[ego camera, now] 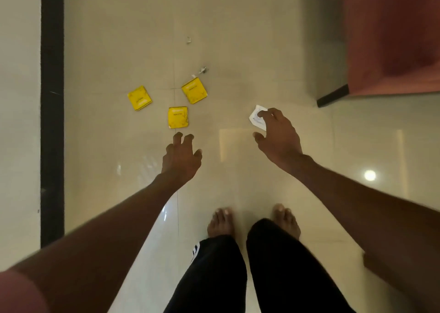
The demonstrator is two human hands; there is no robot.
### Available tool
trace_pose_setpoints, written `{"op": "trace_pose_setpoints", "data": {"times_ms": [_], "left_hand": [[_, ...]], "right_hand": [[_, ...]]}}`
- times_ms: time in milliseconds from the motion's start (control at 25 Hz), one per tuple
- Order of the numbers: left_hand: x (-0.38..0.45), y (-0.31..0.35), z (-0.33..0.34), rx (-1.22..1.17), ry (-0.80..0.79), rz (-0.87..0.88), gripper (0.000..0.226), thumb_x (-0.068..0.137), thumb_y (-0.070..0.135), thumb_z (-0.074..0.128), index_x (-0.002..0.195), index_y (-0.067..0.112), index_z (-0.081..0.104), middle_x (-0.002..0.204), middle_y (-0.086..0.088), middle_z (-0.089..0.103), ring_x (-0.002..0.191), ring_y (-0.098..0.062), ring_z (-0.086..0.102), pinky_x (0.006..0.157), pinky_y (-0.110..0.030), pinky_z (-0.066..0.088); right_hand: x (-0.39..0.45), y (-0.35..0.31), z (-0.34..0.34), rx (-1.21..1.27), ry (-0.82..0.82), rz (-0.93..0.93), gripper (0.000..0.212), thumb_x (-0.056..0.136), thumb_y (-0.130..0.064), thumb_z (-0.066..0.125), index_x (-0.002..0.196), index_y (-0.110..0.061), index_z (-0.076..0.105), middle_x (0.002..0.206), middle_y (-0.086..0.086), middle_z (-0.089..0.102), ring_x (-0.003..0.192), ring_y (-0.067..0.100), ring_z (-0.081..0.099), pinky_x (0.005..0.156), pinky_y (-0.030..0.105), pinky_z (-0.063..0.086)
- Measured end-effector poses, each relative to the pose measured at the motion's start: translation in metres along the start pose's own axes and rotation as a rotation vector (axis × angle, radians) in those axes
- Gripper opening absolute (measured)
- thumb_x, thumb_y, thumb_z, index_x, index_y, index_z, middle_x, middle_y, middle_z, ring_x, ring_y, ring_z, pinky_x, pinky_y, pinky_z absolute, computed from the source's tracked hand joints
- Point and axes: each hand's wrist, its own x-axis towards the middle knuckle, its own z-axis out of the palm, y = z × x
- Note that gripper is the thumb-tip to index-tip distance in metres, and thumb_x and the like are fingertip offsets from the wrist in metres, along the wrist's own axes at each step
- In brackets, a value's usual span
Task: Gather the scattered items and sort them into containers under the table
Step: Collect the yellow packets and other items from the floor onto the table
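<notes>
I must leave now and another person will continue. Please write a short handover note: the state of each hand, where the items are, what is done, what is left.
Left hand: fingers loosely curled, holds nothing, just short of the nearest yellow sachet.
Right hand: fingers spread over the white sachet; a fingertip lies over it, but a grip is not clear.
On the floor: two more yellow sachets, left and far, plus two small paper scraps beyond them.
Done: nothing visibly sorted yet.
Left: gather all sachets and scraps and sort them. The containers are not in view.
</notes>
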Motion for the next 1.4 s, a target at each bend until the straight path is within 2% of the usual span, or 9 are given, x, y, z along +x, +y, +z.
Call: {"op": "trace_pose_setpoints", "data": {"times_ms": [360,440,560,680,760,840,1040,1200,1400], "left_hand": [[0.202,-0.061,0.079,0.089,0.142,-0.082,0.075,0.099,0.038,0.057,0.160,0.038,0.013,0.168,-0.013,-0.009,0.141,-0.057,0.023,0.102,-0.067,0.042],[0.233,-0.081,0.093,0.169,0.142,-0.075,0.071,0.100,0.034,0.054,0.159,0.031,0.015,0.167,-0.018,0.002,0.144,-0.054,0.021,0.104,-0.065,0.040],[0.234,-0.076,0.120,0.278,0.217,-0.032,0.051,0.093,0.014,0.057,0.140,0.009,0.040,0.144,-0.022,0.037,0.123,-0.047,0.045,0.095,-0.053,0.043],[0.195,-0.041,0.127,0.025,0.197,0.011,0.034,0.085,-0.004,0.055,0.117,0.006,0.055,0.124,-0.015,0.051,0.100,-0.038,0.056,0.083,-0.044,0.047],[0.170,-0.018,0.131,-0.196,0.149,-0.005,0.032,0.081,-0.005,0.053,0.107,0.013,0.058,0.116,-0.008,0.056,0.097,-0.034,0.057,0.076,-0.041,0.050],[0.136,0.011,0.132,-0.336,0.136,-0.008,0.033,0.078,-0.004,0.054,0.103,0.018,0.056,0.112,-0.003,0.062,0.098,-0.030,0.061,0.078,-0.042,0.052],[0.031,0.071,0.088,-0.644,0.097,-0.143,0.047,0.080,0.002,0.057,0.119,0.026,0.050,0.078,0.003,0.061,0.070,-0.026,0.065,0.061,-0.040,0.057],[-0.065,0.132,0.018,-0.802,0.023,-0.208,0.042,0.078,0.007,0.058,0.118,0.021,0.065,0.090,0.002,0.067,0.083,-0.028,0.071,0.067,-0.048,0.064],[-0.173,0.209,-0.059,-0.879,-0.083,-0.076,0.036,0.089,0.003,0.058,0.123,0.011,0.067,0.109,-0.011,0.069,0.088,-0.026,0.072,0.058,-0.034,0.063]], "right_hand": [[0.156,0.075,0.135,-0.176,-0.106,0.088,0.085,0.086,-0.030,0.077,0.154,-0.039,0.026,0.164,0.001,0.008,0.140,0.043,0.026,0.090,0.055,0.051],[0.167,0.081,0.158,-0.180,-0.022,0.013,0.069,0.088,-0.023,0.074,0.146,-0.036,0.040,0.159,0.001,0.020,0.132,0.041,0.032,0.083,0.050,0.054],[0.154,0.091,0.181,-0.125,0.032,-0.062,0.050,0.090,-0.002,0.062,0.136,-0.023,0.055,0.136,0.008,0.043,0.111,0.036,0.045,0.072,0.040,0.050],[0.137,0.089,0.180,-0.032,-0.018,-0.066,0.047,0.088,-0.001,0.058,0.131,-0.021,0.061,0.120,0.010,0.052,0.101,0.038,0.056,0.075,0.034,0.044],[0.131,0.078,0.175,0.083,-0.076,-0.041,0.049,0.089,-0.005,0.057,0.134,-0.024,0.060,0.121,0.009,0.062,0.108,0.034,0.061,0.086,0.036,0.046],[0.109,0.073,0.156,0.201,-0.068,0.053,0.043,0.091,-0.009,0.060,0.133,-0.022,0.059,0.121,0.005,0.070,0.110,0.031,0.064,0.090,0.037,0.048],[0.019,0.044,0.087,0.483,-0.014,0.310,0.027,0.089,-0.014,0.062,0.115,-0.021,0.066,0.111,-0.003,0.073,0.095,0.021,0.063,0.074,0.027,0.043],[-0.067,0.018,-0.016,0.559,0.117,0.381,0.029,0.091,-0.014,0.061,0.117,-0.022,0.070,0.109,-0.003,0.073,0.096,0.021,0.065,0.076,0.029,0.046],[-0.174,-0.007,-0.137,0.682,0.298,0.512,0.018,0.092,-0.022,0.066,0.109,-0.019,0.072,0.097,-0.002,0.074,0.088,0.024,0.068,0.074,0.036,0.054]]}}
